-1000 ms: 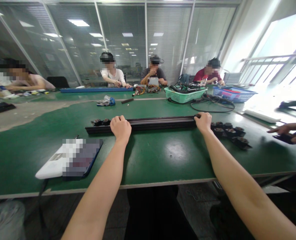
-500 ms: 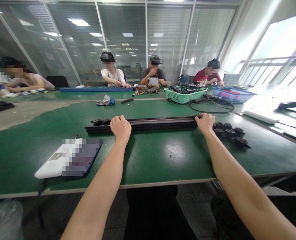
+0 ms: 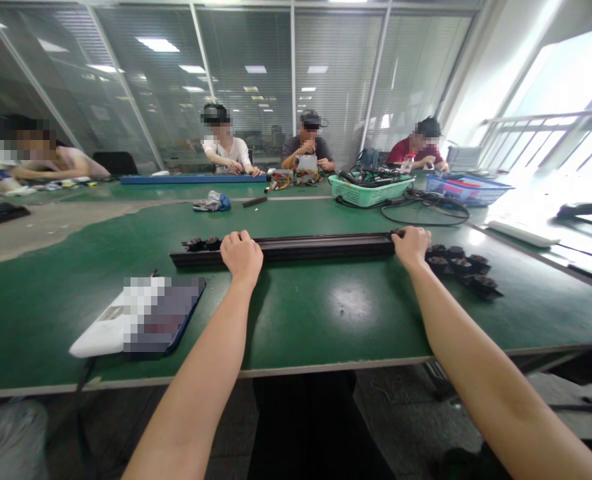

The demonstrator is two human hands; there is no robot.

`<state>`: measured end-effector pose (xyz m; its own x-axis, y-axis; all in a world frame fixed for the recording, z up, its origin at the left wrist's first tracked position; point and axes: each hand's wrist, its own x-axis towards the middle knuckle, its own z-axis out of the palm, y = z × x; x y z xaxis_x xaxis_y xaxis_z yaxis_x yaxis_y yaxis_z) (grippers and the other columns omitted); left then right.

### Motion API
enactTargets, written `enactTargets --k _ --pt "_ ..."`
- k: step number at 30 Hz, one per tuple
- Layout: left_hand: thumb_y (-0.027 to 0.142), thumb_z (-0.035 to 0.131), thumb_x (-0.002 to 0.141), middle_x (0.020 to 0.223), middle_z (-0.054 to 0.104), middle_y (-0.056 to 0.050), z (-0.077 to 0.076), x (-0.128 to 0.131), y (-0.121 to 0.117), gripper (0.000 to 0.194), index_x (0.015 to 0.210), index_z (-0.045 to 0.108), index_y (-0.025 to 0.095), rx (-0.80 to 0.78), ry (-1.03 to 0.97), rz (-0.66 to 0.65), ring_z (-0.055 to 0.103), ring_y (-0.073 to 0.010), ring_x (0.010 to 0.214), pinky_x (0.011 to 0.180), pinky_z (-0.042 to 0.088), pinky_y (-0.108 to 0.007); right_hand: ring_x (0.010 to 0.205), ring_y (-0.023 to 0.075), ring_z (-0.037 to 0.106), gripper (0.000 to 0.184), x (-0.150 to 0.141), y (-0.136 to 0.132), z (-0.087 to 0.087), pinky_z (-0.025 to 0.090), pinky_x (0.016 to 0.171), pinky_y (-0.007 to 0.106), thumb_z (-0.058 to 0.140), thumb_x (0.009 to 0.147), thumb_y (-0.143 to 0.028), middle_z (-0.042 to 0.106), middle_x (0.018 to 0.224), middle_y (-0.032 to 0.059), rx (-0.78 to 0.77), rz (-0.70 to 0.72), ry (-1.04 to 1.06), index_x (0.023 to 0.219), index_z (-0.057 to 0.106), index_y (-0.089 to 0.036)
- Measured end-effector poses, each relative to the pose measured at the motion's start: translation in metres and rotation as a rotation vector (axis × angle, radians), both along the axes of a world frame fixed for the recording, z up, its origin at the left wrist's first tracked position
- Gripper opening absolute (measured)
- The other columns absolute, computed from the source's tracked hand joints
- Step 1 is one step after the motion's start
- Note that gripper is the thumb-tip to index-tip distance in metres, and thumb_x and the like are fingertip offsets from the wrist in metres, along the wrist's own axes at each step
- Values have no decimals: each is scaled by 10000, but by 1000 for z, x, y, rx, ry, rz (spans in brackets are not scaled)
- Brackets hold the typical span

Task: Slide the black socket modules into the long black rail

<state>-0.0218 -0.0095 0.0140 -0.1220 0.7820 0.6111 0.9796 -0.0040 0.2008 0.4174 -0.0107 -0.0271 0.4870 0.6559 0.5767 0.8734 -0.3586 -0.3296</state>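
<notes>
A long black channelled rail (image 3: 321,248) lies crosswise on the green table in front of me. My left hand (image 3: 242,257) is closed around it toward its left end, palm down. Just left of that hand, small dark round parts (image 3: 203,244) sit in the channel. At the opposite end, my right hand (image 3: 412,243) has its fingers pinched on a small black part (image 3: 397,233) that meets the rail; the fingers partly cover it. Several similar dark parts (image 3: 461,265) lie in a cluster on the table beside my right wrist.
A white device and a dark phone (image 3: 169,327) lie at the front left. Farther back are a grey-blue cloth (image 3: 212,201), a green basket (image 3: 371,193) of cables, a blue basket (image 3: 469,192) and loose black cable (image 3: 433,210). Several people sit across the table.
</notes>
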Motion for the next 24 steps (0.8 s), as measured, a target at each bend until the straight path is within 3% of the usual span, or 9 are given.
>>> enactTargets --k 7,24 --pt "203 447 1007 1288 668 -220 2 1 -2 346 1259 670 127 -1 -7 -3 567 -382 1279 1103 435 -497 1127 383 512 390 -1 0 -2 393 992 512 543 976 -350 686 1093 254 -9 -34 88 1094 798 -79" --pt "206 447 1002 1281 662 -221 0 -1 0 345 1258 667 136 2 -18 -11 561 -381 1279 1098 433 -509 1126 385 503 382 2 -4 0 396 996 528 508 942 -310 675 1059 259 -18 -95 67 1040 790 -72"
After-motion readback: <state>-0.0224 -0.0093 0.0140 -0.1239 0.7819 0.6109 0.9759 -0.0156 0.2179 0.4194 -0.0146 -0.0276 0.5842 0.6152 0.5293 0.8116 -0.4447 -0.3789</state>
